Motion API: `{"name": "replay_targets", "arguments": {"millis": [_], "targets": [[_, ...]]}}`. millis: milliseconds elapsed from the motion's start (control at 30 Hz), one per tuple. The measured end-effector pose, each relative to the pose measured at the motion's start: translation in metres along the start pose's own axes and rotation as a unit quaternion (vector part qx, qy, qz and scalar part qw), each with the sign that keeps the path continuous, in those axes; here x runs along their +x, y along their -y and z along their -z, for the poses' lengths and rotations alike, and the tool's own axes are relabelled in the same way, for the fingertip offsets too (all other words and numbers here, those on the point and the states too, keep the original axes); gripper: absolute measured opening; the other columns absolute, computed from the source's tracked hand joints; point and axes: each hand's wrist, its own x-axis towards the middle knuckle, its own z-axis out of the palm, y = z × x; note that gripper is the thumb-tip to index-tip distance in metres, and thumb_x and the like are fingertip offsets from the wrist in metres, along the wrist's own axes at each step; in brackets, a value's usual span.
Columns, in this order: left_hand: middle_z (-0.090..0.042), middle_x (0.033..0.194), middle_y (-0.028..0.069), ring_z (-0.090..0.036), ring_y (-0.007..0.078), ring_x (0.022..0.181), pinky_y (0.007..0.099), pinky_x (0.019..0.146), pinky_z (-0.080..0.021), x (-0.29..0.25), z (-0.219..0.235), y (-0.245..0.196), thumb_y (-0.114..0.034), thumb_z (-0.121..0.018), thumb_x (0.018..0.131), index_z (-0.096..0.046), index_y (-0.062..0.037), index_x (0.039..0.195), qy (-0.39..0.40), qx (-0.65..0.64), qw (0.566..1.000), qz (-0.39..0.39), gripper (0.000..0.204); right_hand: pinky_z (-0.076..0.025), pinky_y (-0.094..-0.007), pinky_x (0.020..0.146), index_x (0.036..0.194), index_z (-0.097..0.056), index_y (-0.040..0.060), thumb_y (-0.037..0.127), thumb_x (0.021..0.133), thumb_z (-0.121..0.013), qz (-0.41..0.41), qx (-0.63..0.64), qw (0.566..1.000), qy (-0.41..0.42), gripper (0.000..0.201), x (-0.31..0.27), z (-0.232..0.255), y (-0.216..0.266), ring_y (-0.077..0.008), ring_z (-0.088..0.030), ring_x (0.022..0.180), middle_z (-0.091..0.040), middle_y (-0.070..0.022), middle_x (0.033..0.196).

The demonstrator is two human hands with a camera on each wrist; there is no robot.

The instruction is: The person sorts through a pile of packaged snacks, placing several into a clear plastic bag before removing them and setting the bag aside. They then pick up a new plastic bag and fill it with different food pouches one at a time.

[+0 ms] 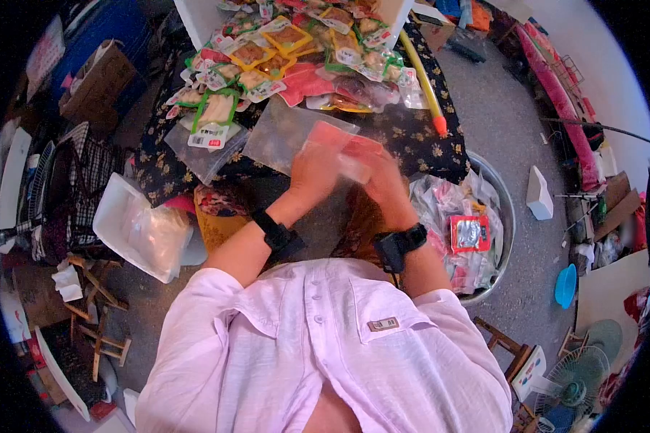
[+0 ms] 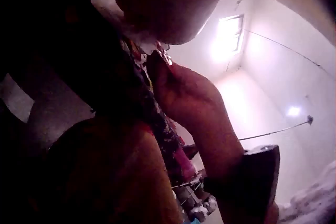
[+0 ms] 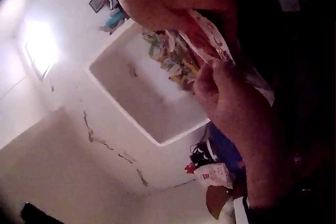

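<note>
Over the near edge of the table, my left hand (image 1: 314, 169) and my right hand (image 1: 386, 180) hold a red-and-clear plastic packet (image 1: 327, 135) between them. The right wrist view shows the left hand (image 3: 231, 95) with thumb and finger pinching the edge of the red-printed packet (image 3: 207, 40). In the left wrist view the right hand (image 2: 191, 95) has its fingers bent in at the packet, most of which is dark there. A clear plastic bag (image 1: 271, 133) lies under and left of the left hand. Another clear bag (image 1: 195, 155) hangs at the table edge.
Yellow- and green-framed food packets (image 1: 267, 61) heap on the flowered tablecloth (image 1: 433, 148), before a white foam box (image 3: 131, 85). A yellow tube with an orange tip (image 1: 422, 79) lies right. Beside me stand a metal basin (image 1: 511, 224) of packets and a white bin (image 1: 115, 224).
</note>
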Motion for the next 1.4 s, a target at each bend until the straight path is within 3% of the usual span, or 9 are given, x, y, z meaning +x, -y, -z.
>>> {"name": "replay_targets", "arguments": {"millis": [67,367,500,600,767,867,967,1267,1400], "targets": [[-0.055,0.079,0.0135,-0.051,0.0313,0.077,0.0412,0.067,-0.039,-0.001,0.008,-0.007,-0.012,-0.045,0.071,-0.054,-0.0063,0.089,-0.039,-0.040,0.998,-0.037,0.021,-0.043,-0.0244,0.068,0.107,-0.047,0.0066,0.015,0.079,-0.046,0.077,-0.143,0.987,0.002,0.029,0.001,-0.023,0.011,-0.0158,-0.054,0.074,-0.055,-0.0048,0.088],[-0.056,0.078,0.0125,-0.051,0.0319,0.076,0.0417,0.066,-0.039,-0.003,0.004,0.004,-0.014,-0.045,0.070,-0.054,-0.0063,0.084,-0.017,-0.024,0.999,-0.032,0.019,-0.039,-0.0216,0.051,0.087,-0.057,0.0072,0.017,0.077,-0.052,-0.202,-0.271,0.941,-0.010,0.015,0.001,-0.004,0.031,-0.0087,-0.048,0.059,-0.053,0.0010,0.073],[-0.056,0.077,0.0129,-0.051,0.0329,0.074,0.0424,0.065,-0.040,0.000,0.003,0.003,-0.015,-0.045,0.070,-0.055,-0.0066,0.083,0.020,0.036,0.998,-0.038,0.018,-0.038,-0.0223,0.043,0.080,-0.056,0.0054,0.009,0.075,-0.051,0.066,-0.289,0.955,-0.024,0.008,0.019,0.005,-0.012,-0.0115,-0.048,0.051,-0.053,-0.0011,0.064],[-0.056,0.077,0.0133,-0.051,0.0326,0.076,0.0411,0.068,-0.040,0.004,-0.004,0.014,-0.016,-0.045,0.072,-0.055,-0.0069,0.087,0.008,-0.005,0.999,-0.036,0.021,-0.045,-0.0271,0.050,0.081,-0.053,0.0023,0.006,0.073,-0.050,-0.108,-0.048,0.978,-0.173,0.009,0.025,-0.020,-0.010,-0.0170,-0.052,0.055,-0.054,-0.0049,0.066],[-0.055,0.087,0.0133,-0.050,0.0299,0.087,0.0380,0.073,-0.040,0.021,0.041,0.009,-0.016,-0.044,0.074,-0.052,-0.0075,0.099,0.060,0.027,0.996,-0.059,0.027,-0.044,-0.0259,0.048,0.089,-0.050,0.0009,0.006,0.074,-0.048,-0.014,-0.325,0.924,-0.202,0.016,0.025,0.001,-0.018,-0.0147,-0.052,0.061,-0.053,-0.0057,0.076],[-0.051,0.099,0.0127,-0.046,0.0298,0.095,0.0399,0.077,-0.038,0.042,0.043,0.037,-0.016,-0.048,0.071,-0.051,-0.0086,0.101,-0.030,0.087,0.996,0.001,0.031,-0.043,-0.0243,0.047,0.094,-0.048,0.0015,0.007,0.076,-0.047,-0.009,-0.321,0.925,-0.205,0.019,0.024,0.009,-0.028,-0.0137,-0.052,0.064,-0.052,-0.0052,0.082],[-0.053,0.092,0.0109,-0.046,0.0284,0.094,0.0424,0.077,-0.037,0.066,0.037,0.062,-0.025,-0.054,0.066,-0.055,-0.0089,0.086,-0.203,0.236,0.942,-0.128,0.026,-0.043,-0.0240,0.046,0.095,-0.047,0.0020,0.008,0.077,-0.047,-0.032,-0.320,0.926,-0.201,0.019,0.022,0.005,-0.020,-0.0132,-0.052,0.065,-0.051,-0.0046,0.082],[-0.056,0.080,0.0135,-0.053,0.0281,0.079,0.0385,0.067,-0.040,0.101,0.053,0.074,-0.016,-0.048,0.068,-0.053,-0.0069,0.077,-0.023,0.292,0.947,-0.128,0.014,-0.044,-0.0250,0.047,0.094,-0.047,0.0026,0.009,0.076,-0.048,-0.035,-0.291,0.937,-0.192,0.019,0.022,0.010,-0.021,-0.0137,-0.052,0.066,-0.051,-0.0049,0.083],[-0.055,0.073,0.0154,-0.053,0.0320,0.069,0.0386,0.062,-0.042,0.100,0.076,0.055,-0.013,-0.045,0.070,-0.050,-0.0055,0.073,-0.083,0.218,0.969,-0.081,0.009,-0.044,-0.0251,0.047,0.094,-0.047,0.0022,0.010,0.076,-0.048,-0.038,-0.257,0.949,-0.181,0.020,0.018,0.003,-0.012,-0.0142,-0.053,0.066,-0.052,-0.0051,0.082]]}}
